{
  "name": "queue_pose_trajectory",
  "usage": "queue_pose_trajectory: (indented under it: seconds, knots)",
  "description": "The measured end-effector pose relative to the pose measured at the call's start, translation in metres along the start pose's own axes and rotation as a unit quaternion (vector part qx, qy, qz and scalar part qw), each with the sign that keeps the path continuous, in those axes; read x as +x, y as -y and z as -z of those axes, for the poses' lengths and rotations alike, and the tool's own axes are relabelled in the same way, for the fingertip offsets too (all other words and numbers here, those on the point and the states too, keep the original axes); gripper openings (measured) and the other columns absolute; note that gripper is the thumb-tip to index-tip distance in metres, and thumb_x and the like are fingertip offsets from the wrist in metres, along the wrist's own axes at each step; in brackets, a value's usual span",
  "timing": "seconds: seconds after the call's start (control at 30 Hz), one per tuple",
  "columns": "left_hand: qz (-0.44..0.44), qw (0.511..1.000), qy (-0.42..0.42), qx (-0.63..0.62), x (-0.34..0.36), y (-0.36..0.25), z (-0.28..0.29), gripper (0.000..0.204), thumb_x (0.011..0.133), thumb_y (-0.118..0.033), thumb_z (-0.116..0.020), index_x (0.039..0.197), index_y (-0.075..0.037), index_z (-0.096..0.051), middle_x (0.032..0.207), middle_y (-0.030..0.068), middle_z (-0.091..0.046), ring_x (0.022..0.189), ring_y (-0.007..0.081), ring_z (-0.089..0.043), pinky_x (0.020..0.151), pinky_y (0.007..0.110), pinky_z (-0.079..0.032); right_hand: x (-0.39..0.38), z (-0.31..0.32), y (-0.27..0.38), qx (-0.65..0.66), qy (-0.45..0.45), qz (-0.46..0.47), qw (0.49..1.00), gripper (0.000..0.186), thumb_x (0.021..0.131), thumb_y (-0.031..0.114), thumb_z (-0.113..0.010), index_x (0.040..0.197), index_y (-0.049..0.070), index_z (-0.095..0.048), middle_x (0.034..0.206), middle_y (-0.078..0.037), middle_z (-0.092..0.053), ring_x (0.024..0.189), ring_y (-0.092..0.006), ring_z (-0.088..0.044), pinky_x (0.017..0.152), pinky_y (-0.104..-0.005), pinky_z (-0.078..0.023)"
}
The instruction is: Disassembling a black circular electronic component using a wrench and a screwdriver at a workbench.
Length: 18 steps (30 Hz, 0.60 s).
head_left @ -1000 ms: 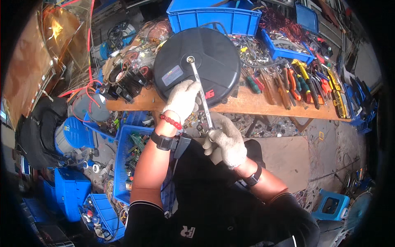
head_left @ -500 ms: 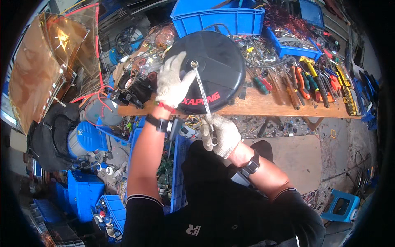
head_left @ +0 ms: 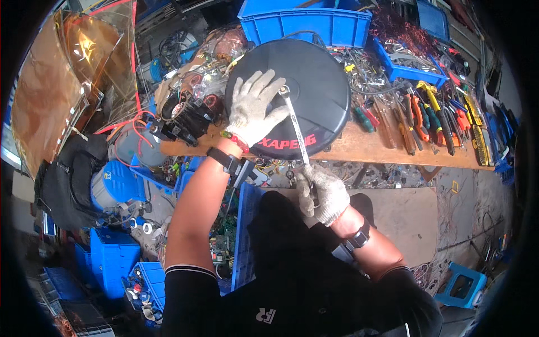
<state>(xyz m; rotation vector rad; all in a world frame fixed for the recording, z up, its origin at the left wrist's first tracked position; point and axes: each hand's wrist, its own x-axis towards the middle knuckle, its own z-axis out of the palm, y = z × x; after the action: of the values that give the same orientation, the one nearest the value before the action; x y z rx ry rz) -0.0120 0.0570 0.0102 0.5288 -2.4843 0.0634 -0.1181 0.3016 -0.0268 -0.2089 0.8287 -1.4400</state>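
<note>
Bench (head_left: 362, 150) bears black casing (head_left: 317, 78); floor (head_left: 474, 205) holds blue bins (head_left: 114, 261).

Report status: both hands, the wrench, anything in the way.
Left hand spread on black cover. Right hand gripping wrench by its near end; far end near cover's middle. Hand tools off to the right, clear of wrench.
</note>
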Motion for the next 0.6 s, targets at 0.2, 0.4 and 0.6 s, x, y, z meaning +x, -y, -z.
queue_pose_trajectory:
  seconds: [0.2,0.4,0.6]
  knots:
    - [0.039,0.998,-0.045,-0.014,-0.015,0.009,-0.009,0.066,0.090,-0.048,-0.067,0.147,-0.016,-0.055,0.156,0.0124,-0.047,0.145,0.0369,-0.041,0.121,0.062,-0.023,-0.002,0.003,0.027,-0.075,-0.013,-0.006,0.997,0.020,0.105,0.026,-0.056,0.103,0.007,-0.061,0.073,-0.005,-0.062,0.047,-0.0168,-0.055,0.036,-0.0275,-0.039]
    - [0.077,0.996,-0.054,-0.006,-0.017,0.000,-0.015,0.068,0.091,-0.047,-0.066,0.150,-0.016,-0.051,0.156,0.0130,-0.047,0.146,0.0365,-0.040,0.121,0.063,-0.023,-0.026,-0.011,0.065,-0.333,-0.056,0.077,0.938,0.053,0.094,0.014,-0.065,0.143,0.004,-0.047,0.092,-0.009,-0.062,0.056,-0.0130,-0.057,0.043,-0.0254,-0.042]
    - [0.083,0.995,-0.057,-0.007,-0.019,-0.002,-0.011,0.069,0.090,-0.042,-0.068,0.151,-0.015,-0.050,0.156,0.0129,-0.048,0.146,0.0349,-0.040,0.121,0.062,-0.023,-0.034,-0.027,0.096,-0.697,-0.071,0.185,0.689,0.060,0.086,-0.003,-0.064,0.145,0.005,-0.055,0.108,-0.008,-0.068,0.090,-0.0161,-0.066,0.087,-0.0302,-0.053]
